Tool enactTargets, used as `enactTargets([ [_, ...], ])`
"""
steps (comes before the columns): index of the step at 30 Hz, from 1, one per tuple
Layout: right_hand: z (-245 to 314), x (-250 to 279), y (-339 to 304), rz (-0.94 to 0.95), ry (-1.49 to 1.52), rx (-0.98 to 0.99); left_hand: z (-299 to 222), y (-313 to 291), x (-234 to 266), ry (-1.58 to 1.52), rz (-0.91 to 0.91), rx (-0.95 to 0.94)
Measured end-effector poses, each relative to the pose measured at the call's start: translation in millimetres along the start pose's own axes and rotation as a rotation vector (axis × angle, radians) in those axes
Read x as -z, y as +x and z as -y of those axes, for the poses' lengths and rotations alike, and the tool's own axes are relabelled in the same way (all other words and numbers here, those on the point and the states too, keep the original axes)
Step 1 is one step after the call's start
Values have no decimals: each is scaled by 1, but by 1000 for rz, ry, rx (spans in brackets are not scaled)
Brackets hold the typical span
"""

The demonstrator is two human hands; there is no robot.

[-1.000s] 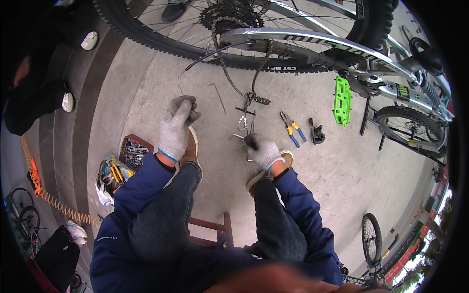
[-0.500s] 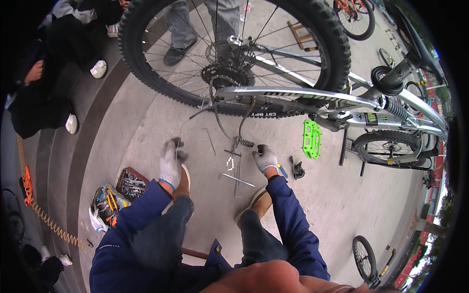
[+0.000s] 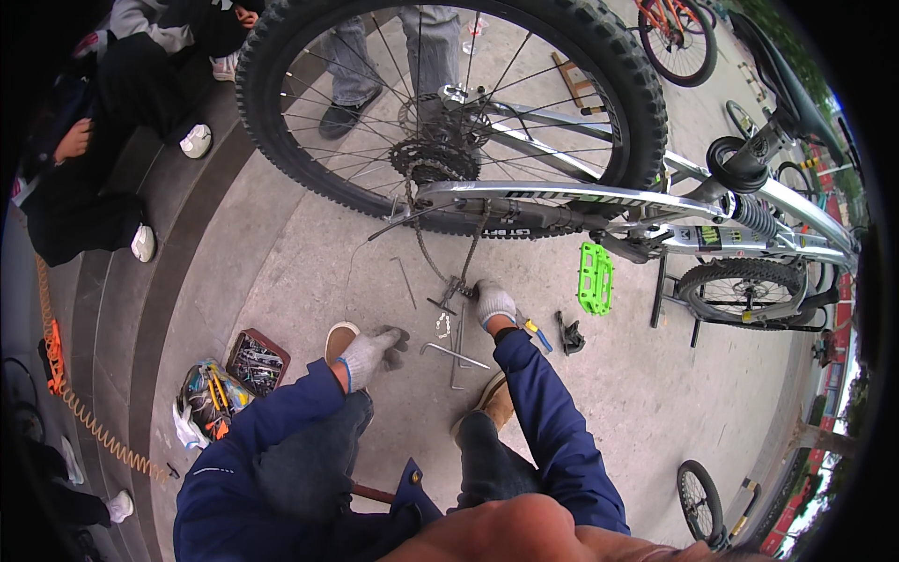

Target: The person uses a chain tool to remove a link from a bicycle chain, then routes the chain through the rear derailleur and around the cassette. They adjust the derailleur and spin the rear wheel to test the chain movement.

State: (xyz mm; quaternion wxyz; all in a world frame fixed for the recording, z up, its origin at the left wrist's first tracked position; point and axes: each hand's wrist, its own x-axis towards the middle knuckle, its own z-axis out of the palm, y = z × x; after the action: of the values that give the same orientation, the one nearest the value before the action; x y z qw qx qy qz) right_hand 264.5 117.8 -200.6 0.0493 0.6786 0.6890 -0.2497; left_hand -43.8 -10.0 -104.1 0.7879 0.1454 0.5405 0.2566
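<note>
Black metal makes up the chain tool (image 3: 451, 290), which sits at the lower end of the loose chain (image 3: 423, 249) drooping from the rear of the silver bicycle (image 3: 562, 192). It lies just to the left of the fingers of the gloved right hand (image 3: 493, 302), close enough that they seem to touch its near end. Its thin crossbar slopes down toward the right; the rest of its long axis is partly covered by the glove, so its full line cannot be read. Those fingers reach up and to the left, fairly close together, and whether they grip the tool or only rest against it cannot be told.

The gloved left hand (image 3: 373, 354) is the farther of the two, hanging beside the brown left shoe (image 3: 341, 339). From there the tool lies up and to the right, clearly apart. The left fingers look loosely bent, pointing right, and whether anything is between them cannot be made out.

Below the tool, a short pale piece of chain (image 3: 442, 325) and a shiny L-shaped wrench (image 3: 456, 355) lie on the grey floor (image 3: 281, 281). Right of the right hand are yellow-and-blue pliers (image 3: 538, 337), a black bicycle part (image 3: 569, 333) and a bright green pedal (image 3: 595, 278).
</note>
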Motion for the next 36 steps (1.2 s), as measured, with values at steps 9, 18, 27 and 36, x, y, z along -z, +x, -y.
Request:
enactTargets([
  [9,7,25,-61,-77,-149,141,1,9,-9,100,44,49],
  [18,7,50,-132,-28,206,123,0,45,-27,419,84,-85],
  [27,32,79,-171,66,446,311,0,51,-45,917,204,-184],
  [36,16,66,-163,243,791,115,12,31,-46,447,214,-99],
])
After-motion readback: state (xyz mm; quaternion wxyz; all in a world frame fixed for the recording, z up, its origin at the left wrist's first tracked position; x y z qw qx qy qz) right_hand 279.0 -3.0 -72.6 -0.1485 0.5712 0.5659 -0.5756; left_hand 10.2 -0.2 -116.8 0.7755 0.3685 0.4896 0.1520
